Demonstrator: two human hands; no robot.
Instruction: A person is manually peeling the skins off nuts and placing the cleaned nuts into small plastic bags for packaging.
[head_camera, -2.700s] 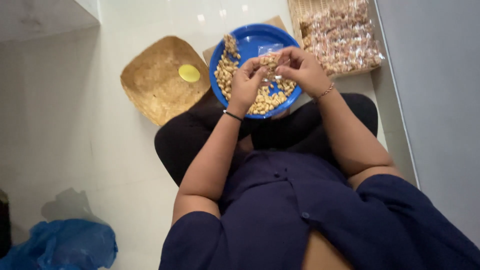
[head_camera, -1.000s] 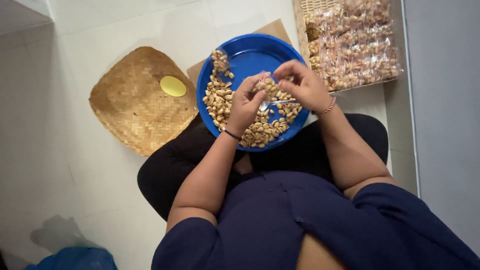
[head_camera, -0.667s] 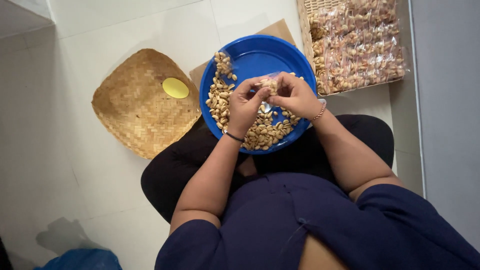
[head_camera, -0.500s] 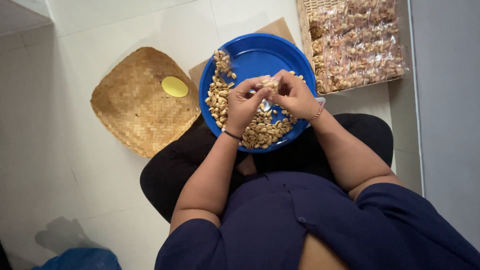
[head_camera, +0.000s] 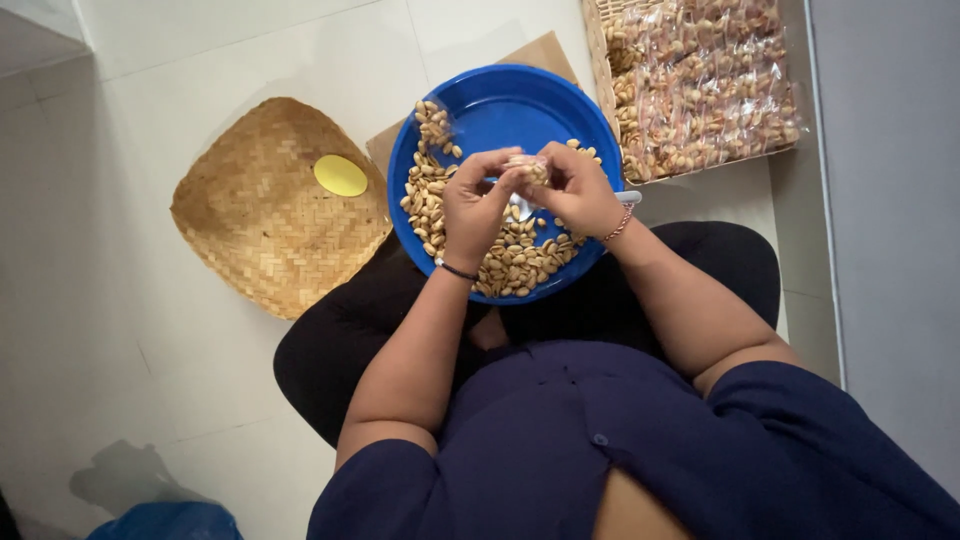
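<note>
- Floor (head_camera: 200, 380): pale glossy tiles; we sit cross-legged on it w/ the work in our lap.
- Woven tray (head_camera: 275, 210): flat straw weave, rounded-square; since 2.7 s ago it sits further from the frame edge, i.e. our head moved, not the tray. Small yellow disc (head_camera: 341, 175) lies on it.
- Basket (head_camera: 700, 85): top right, full of clear crinkly packets of nuts.
- Blue plate (head_camera: 500, 100): smooth round plastic, resting on our knees; loose tan nuts (head_camera: 520, 265) heaped along its left and near side.
- Left hand (head_camera: 475, 205) and right hand (head_camera: 578, 192): 1 s ago slightly apart, now fingers pinched together on 1 small packet (head_camera: 527, 168) above the plate, approx centre.
</note>
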